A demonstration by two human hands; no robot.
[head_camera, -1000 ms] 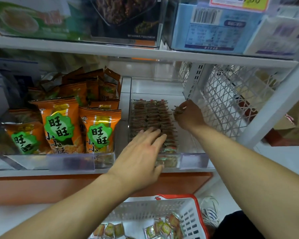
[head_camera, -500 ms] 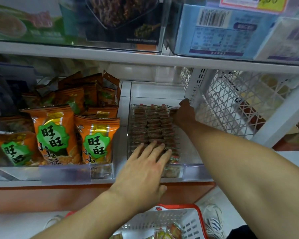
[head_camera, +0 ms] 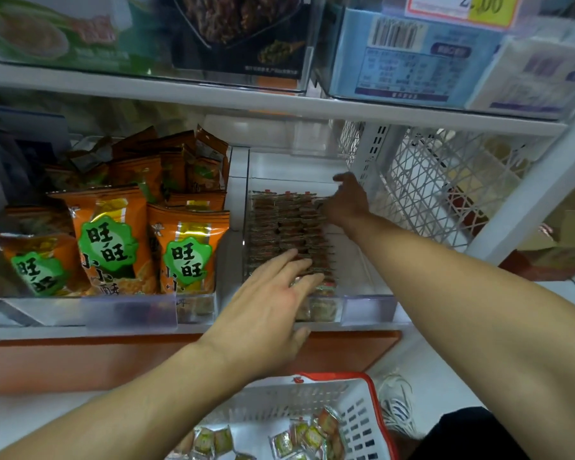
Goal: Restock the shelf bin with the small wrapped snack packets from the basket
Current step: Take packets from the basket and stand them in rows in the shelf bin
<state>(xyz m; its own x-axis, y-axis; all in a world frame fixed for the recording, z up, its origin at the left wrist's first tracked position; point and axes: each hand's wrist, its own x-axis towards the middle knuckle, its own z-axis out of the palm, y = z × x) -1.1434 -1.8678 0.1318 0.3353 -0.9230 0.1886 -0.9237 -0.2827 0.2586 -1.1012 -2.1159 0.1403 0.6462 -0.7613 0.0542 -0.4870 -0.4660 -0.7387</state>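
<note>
Shelving of white metal (head_camera: 279, 104) frames the scene, and on its lower level sits the clear shelf bin (head_camera: 365, 297), a long trough running front to back. Beside it to the left stand the orange snack bags (head_camera: 186, 247), upright and facing out. Below, on the floor, the white basket (head_camera: 356, 403) with its red rim holds loose packets (head_camera: 307, 436) lying flat at mixed angles.

Inside the bin the small wrapped snack packets (head_camera: 289, 227) stand on edge in tight rows, faces forward, so the rows' long axis follows the bin from front lip to back wall. They look light, thin and crinkly, with slick film that probably slides easily; a row would likely topple or fan out if pressed unevenly. Pinching a packet by its sealed edges, or squeezing a whole row between two palms, seems the safest hold.

The left hand (head_camera: 266, 313) lies flat, fingers straight, pressing the front rows. The right hand (head_camera: 346, 200) reaches to the back of the rows; its fingers are blurred, so I cannot tell whether they pinch a packet.
</note>
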